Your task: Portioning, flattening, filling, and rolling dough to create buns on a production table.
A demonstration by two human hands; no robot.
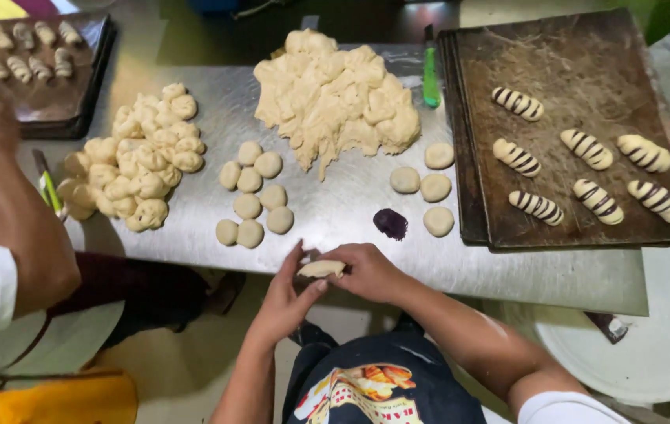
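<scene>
Holding a small flattened dough piece (321,268) between both hands, just off the near edge of the steel tabletop (350,204). Lying with its long axis roughly left to right, tilted a little upward toward the right hand (366,271). Pinching it from the right end with the right hand's fingers (333,257) curled closed over the top edge; cupping it from below and from the left with the left hand (288,294), thumb pressing up against the underside. Sitting about equally near to both hands, touching each, though resting more in the left palm side, possibly; hard telling exactly, since the fingertips are partly hiding the seam.

Lying on the tabletop directly ahead of the fingers, just beyond the right hand: a dark purple lump (390,223), nearer the right hand than the left. Resting beside it, four pale dough rounds (438,221). Sitting further left, a cluster of more rounds (250,196), then a heap of rough dough chunks (135,161), and a big dough mass (335,98) at the far side. Lying well to the right, a dark baking tray (570,55) carrying striped rolls (598,200). Reaching in at the far left, another person's arm (17,204).
</scene>
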